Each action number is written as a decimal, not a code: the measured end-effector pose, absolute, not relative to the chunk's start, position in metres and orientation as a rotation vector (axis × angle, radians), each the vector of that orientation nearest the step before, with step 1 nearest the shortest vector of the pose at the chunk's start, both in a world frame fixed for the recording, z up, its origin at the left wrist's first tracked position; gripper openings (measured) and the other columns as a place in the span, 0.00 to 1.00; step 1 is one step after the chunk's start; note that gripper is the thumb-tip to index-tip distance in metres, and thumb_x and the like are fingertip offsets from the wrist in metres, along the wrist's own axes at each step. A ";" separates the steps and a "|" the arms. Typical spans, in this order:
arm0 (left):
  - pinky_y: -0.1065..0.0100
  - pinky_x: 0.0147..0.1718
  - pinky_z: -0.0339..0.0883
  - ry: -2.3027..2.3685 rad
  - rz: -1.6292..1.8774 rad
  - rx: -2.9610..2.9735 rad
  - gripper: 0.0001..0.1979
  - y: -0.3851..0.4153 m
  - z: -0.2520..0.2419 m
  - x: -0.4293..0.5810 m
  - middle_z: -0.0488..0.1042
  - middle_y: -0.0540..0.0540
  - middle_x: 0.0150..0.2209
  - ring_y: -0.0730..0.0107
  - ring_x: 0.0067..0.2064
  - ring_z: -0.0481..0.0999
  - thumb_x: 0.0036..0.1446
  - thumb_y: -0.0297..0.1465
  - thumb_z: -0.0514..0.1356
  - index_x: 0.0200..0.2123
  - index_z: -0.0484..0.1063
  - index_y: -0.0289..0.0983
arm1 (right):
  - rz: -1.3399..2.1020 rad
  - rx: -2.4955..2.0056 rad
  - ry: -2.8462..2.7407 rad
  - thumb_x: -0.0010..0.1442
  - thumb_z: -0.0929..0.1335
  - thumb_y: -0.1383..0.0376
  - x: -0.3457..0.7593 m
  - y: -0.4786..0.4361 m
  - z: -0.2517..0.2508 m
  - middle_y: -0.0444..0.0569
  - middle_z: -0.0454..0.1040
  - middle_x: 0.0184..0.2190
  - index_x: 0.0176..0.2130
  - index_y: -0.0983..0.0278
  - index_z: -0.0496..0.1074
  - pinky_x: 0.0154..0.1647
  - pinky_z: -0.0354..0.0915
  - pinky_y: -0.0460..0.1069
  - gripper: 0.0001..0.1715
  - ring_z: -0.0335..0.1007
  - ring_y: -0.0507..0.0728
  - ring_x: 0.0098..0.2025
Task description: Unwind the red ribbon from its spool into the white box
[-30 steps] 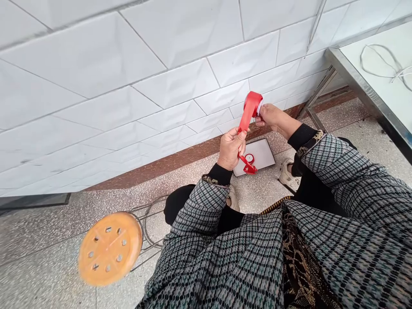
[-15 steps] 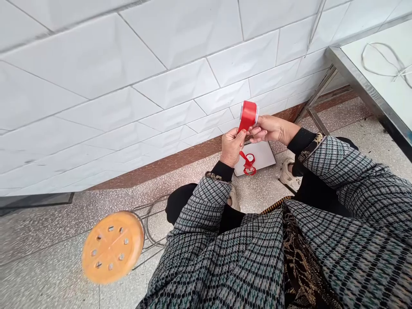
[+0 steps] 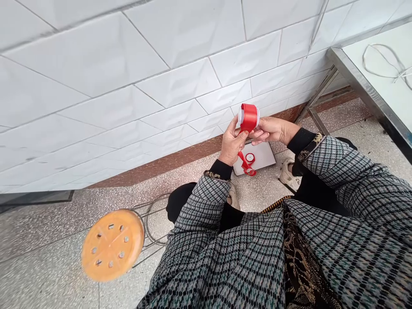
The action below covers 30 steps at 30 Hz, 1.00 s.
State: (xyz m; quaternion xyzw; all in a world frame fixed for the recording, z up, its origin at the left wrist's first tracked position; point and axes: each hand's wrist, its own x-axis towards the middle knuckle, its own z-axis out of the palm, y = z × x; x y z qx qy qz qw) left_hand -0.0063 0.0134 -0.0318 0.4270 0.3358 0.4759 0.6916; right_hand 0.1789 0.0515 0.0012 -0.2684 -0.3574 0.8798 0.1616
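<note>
A spool of red satin ribbon (image 3: 249, 116) with white side discs is held up in front of the wall. My left hand (image 3: 229, 145) is closed on it from the left, its thumb pressing the ribbon below the roll. My right hand (image 3: 272, 129) grips the spool from the right and below, its fingers curled and partly hidden behind the roll. Loose ribbon (image 3: 242, 159) hangs beneath my left hand. Below it, a smaller roll of red ribbon (image 3: 250, 158) is seen over a white board (image 3: 265, 155) on the floor.
An orange round stool (image 3: 112, 244) with holes in its seat and wire legs stands at left. To the right is a metal-edged table (image 3: 370, 81) with a white cable (image 3: 383, 62). White wall tiles (image 3: 199, 81) rise in front, and my shoes (image 3: 287, 174) flank the board.
The spool has turned slightly and dropped a little. My left fingers have spread up along its left side, while my right hand keeps nearly the same place.
</note>
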 end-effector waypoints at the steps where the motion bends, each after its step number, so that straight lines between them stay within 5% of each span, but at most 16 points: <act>1: 0.70 0.15 0.38 0.738 1.042 0.968 0.41 0.015 -0.032 -0.008 0.67 0.63 0.18 0.82 0.14 0.52 0.47 0.47 0.84 0.61 0.75 0.45 | 2.528 -0.746 -1.025 0.83 0.58 0.65 0.179 0.050 -0.001 0.30 0.49 0.16 0.31 0.62 0.63 0.36 0.76 0.42 0.25 0.32 0.44 0.16; 7: 0.71 0.15 0.39 0.663 1.000 0.985 0.42 0.018 -0.030 -0.018 0.73 0.61 0.22 0.85 0.14 0.50 0.42 0.46 0.85 0.58 0.76 0.44 | 2.573 -0.843 -1.120 0.83 0.61 0.58 0.169 0.038 0.006 0.28 0.44 0.17 0.30 0.59 0.57 0.31 0.74 0.44 0.27 0.29 0.45 0.17; 10: 0.72 0.15 0.39 0.638 1.010 0.941 0.39 0.014 -0.028 -0.022 0.75 0.60 0.22 0.86 0.13 0.51 0.43 0.46 0.85 0.55 0.76 0.43 | 2.386 -1.185 -1.366 0.81 0.61 0.59 0.160 0.035 0.023 0.32 0.52 0.17 0.30 0.60 0.61 0.30 0.70 0.46 0.24 0.41 0.47 0.17; 14: 0.74 0.15 0.39 0.618 1.024 0.853 0.31 0.003 -0.027 -0.025 0.66 0.63 0.16 0.84 0.12 0.50 0.47 0.47 0.84 0.47 0.75 0.42 | 1.270 -1.644 -1.915 0.69 0.70 0.68 0.157 0.037 0.039 0.48 0.78 0.33 0.40 0.64 0.73 0.41 0.68 0.50 0.02 0.71 0.55 0.32; 18: 0.75 0.14 0.39 0.640 1.034 0.757 0.28 -0.005 -0.025 -0.029 0.59 0.65 0.14 0.83 0.13 0.47 0.49 0.49 0.82 0.40 0.73 0.42 | 0.532 -1.586 -2.227 0.71 0.68 0.68 0.156 0.037 0.040 0.60 0.82 0.52 0.53 0.65 0.76 0.46 0.65 0.53 0.13 0.77 0.64 0.47; 30: 0.75 0.15 0.39 0.710 0.989 0.616 0.26 -0.012 -0.016 -0.028 0.57 0.63 0.15 0.84 0.14 0.49 0.56 0.45 0.80 0.34 0.68 0.40 | 0.506 -1.617 -2.402 0.73 0.64 0.68 0.151 0.040 0.038 0.66 0.82 0.53 0.55 0.67 0.72 0.47 0.64 0.55 0.14 0.78 0.70 0.51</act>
